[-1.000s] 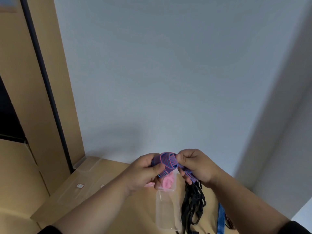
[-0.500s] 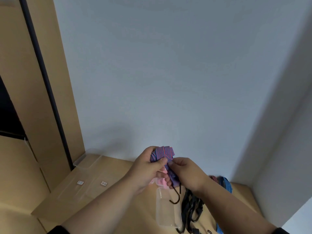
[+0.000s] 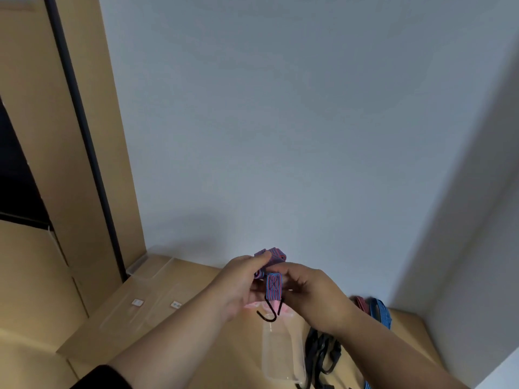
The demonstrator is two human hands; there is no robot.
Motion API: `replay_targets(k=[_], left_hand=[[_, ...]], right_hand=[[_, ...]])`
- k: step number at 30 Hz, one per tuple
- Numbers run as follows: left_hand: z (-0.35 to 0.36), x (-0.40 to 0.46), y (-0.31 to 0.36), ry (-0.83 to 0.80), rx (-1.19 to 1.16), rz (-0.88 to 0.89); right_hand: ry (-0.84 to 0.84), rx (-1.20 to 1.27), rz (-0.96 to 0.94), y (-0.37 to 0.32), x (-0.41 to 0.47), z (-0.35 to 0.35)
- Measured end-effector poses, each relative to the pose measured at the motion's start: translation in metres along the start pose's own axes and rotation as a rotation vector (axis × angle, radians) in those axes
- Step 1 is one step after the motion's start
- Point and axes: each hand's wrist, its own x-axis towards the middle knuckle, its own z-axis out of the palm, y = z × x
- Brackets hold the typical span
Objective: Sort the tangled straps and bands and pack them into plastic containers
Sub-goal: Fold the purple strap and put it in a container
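The folded strap (image 3: 271, 261), striped blue and red, is held above the table (image 3: 196, 310) in both grips: the left hand (image 3: 238, 284) pinches the bundle, the right hand (image 3: 311, 293) holds its stitched end, whose black hook (image 3: 269, 314) dangles. Below lie a clear container (image 3: 282, 357), black straps (image 3: 323, 352) beside it, and a blue strap (image 3: 380, 313) farther right.

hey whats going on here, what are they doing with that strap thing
A person is bundling a blue-and-red striped strap with both hands above a tan table. The left hand and right hand both grip the folded strap, and its black hook hangs below. Under the hands a clear plastic container holds something pink. Black straps and more striped straps lie to the right, not yet packed.
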Motion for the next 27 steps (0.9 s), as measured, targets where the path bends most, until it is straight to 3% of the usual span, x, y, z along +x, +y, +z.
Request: replay_targets(k=[3, 7, 10, 14, 18, 20, 22, 27], left_hand=[[0.003, -0.004, -0.003, -0.073, 0.03, -0.087], [0.005, -0.002, -0.01, -0.125, -0.074, -0.146], [0.004, 0.0, -0.013, -0.062, -0.107, -0.041], [0.005, 0.002, -0.02, 0.022, 0.074, 0.136], [0.01, 0.002, -0.019, 0.081, 0.148, 0.226], [0.011, 0.002, -0.021, 0.085, 0.229, 0.212], [0.009, 0.004, -0.025, 0.119, 0.132, 0.132], [0.004, 0.003, -0.025, 0.103, 0.037, 0.047]], right_hand=[[0.111, -0.373, -0.127, 0.002, 0.001, 0.002], [0.303, -0.675, -0.327, 0.014, 0.003, 0.004], [0.359, -0.57, -0.302, 0.025, 0.006, 0.002], [0.433, -0.507, -0.204, 0.033, 0.005, 0.004], [0.381, -0.464, -0.194, 0.023, 0.005, 0.016], [0.325, -0.543, -0.282, 0.012, 0.006, 0.02], [0.272, -0.559, -0.337, 0.009, 0.006, 0.02], [0.142, -0.546, -0.314, 0.021, 0.005, 0.019]])
